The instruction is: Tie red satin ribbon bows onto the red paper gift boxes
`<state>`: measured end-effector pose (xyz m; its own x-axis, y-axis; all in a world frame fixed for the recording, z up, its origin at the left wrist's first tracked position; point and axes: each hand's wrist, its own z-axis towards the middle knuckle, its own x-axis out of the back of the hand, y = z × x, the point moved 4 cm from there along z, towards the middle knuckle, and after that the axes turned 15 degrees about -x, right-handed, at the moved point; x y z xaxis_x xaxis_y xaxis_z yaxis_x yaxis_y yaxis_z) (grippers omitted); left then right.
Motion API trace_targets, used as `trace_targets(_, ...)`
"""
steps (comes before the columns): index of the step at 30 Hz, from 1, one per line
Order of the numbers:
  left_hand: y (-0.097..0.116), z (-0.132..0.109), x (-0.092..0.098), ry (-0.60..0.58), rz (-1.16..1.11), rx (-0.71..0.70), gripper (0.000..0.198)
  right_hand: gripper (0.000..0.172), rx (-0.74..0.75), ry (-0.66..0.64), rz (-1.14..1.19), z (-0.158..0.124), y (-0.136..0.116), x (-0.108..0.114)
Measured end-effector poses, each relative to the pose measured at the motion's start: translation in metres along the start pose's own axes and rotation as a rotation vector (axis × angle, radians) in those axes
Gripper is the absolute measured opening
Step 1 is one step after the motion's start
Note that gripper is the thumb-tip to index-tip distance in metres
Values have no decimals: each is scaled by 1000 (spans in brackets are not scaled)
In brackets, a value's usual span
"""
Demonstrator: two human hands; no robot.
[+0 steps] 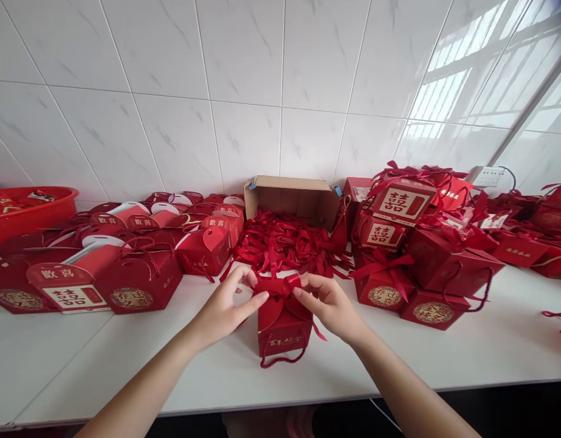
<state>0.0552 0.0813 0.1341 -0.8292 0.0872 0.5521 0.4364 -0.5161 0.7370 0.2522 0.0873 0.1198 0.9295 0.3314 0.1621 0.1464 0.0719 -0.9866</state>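
A small red gift box (284,337) with gold lettering stands upright on the white table in the middle. A twisted red cord handle hangs down its front. On its top lies a red ribbon bow (280,287). My left hand (230,301) is at the bow's left side, thumb and fingers closed around the ribbon. At the right side, my right hand (328,301) pinches the bow's right loop between thumb and fingers. A ribbon tail hangs beside the box on the right.
Loose red ribbons (289,243) spill from an open cardboard box (292,188) behind. Red boxes (141,280) line the left, near a red basin (56,213). Stacked ribboned boxes (448,258) stand right. The white table's (216,389) front edge is near; a tiled wall rises behind.
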Motion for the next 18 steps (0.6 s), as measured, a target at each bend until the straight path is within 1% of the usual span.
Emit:
trace_targets(2,-13,-4,-5,9,-135,167,31,28,-16,-33,54,1,1,-2)
trace_targets(4,-20,-5,-15,-42,-302,266,35,27,-13,-58,87,3,0,-5)
trace_targets(7,-23,-3,-20,-104,-462,310,36,26,-7,-42,94,5,-2,-11)
trace_targets(10,-20,-2,-10,-86,-497,306,29,24,-33,77,78,7,0,-14)
trace_targets(12,-12,0,0,-82,-492,265,30,22,-59,161,50,8,2,-16)
trace_targets(15,14,6,12,-139,-437,165,31,16,-61,247,-54,8,1,-18)
trace_targets(17,36,14,13,-170,-414,87,28,14,-43,243,-119,5,-4,-19)
trace_targets(18,46,20,12,-177,-409,50,26,14,-25,220,-148,3,-6,-20)
